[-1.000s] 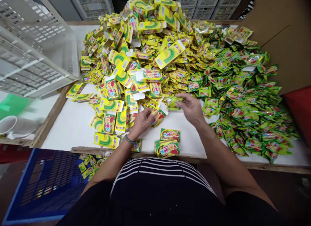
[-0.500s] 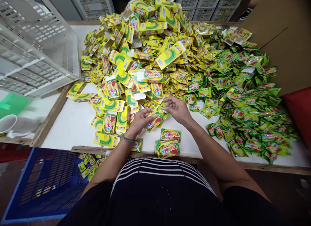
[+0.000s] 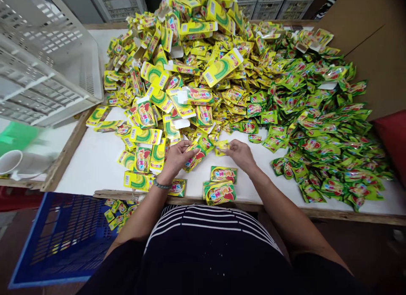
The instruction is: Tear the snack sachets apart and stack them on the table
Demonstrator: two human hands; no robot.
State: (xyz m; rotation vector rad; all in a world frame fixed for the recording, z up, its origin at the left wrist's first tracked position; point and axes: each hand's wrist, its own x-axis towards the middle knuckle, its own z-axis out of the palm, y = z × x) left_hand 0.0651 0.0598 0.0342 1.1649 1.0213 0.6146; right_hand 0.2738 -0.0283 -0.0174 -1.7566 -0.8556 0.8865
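My left hand [image 3: 175, 160] is closed around a small yellow and green candy box [image 3: 193, 159], held tilted above the table. At the box's upper right end a green candy packet [image 3: 205, 143] shows; whether it is partly inside, I cannot tell. My right hand [image 3: 242, 156] pinches a yellow candy packet [image 3: 222, 147], slightly blurred, just right of that end. Below the hands, near the table edge, candy boxes [image 3: 219, 192] lie flat in a small group. Another box [image 3: 177, 187] rests beside my left wrist.
A big heap of yellow boxes and packets [image 3: 223, 71] covers the table's back, with green packets [image 3: 312, 147] at right. A white crate [image 3: 95, 71] stands at left. Below the edge is a blue crate [image 3: 63, 236] near more small boxes. Cardboard [image 3: 371, 66] borders the right side.
My right hand has moved right and slightly down, away from the green packet at the box end, and now holds a yellow packet. My left hand has shifted slightly left with the box.
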